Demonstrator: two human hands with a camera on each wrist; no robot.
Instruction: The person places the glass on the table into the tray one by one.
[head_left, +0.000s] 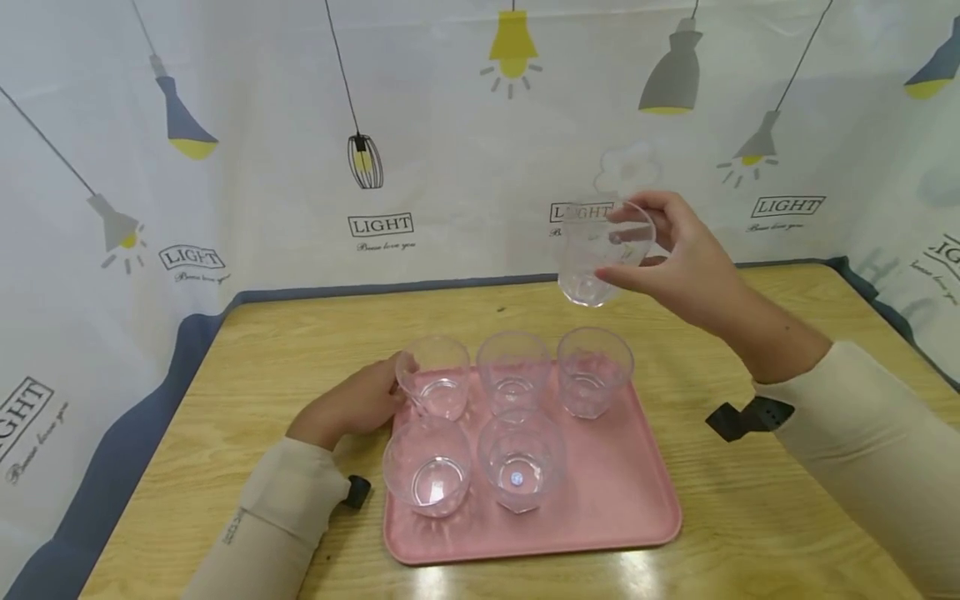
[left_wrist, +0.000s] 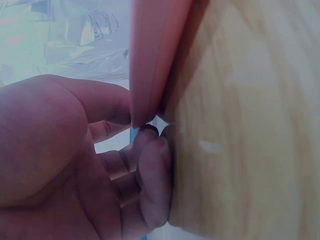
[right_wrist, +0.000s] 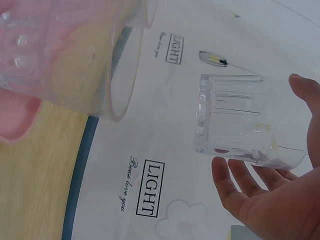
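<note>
In the head view my right hand [head_left: 690, 267] holds a clear plastic cup [head_left: 587, 267] in the air beyond the tray's back edge, thumb on one side and fingers on the other. The right wrist view shows the same see-through cup, faceted near its base. My left hand [head_left: 356, 404] is at the back left corner of a pink tray [head_left: 615, 487], partly behind a cup. Seen from the left wrist, the thumb and curled fingers of that hand pinch the tray's rim [left_wrist: 155, 55]. Clear cups stand upright on the tray: three behind, two in front.
The tray lies on a wood-grain table [head_left: 285, 342]. A white cloth [head_left: 450, 150] printed with lamps hangs behind and at both sides, with a dark blue border along the table's back. Bare pink surface shows at the tray's front right.
</note>
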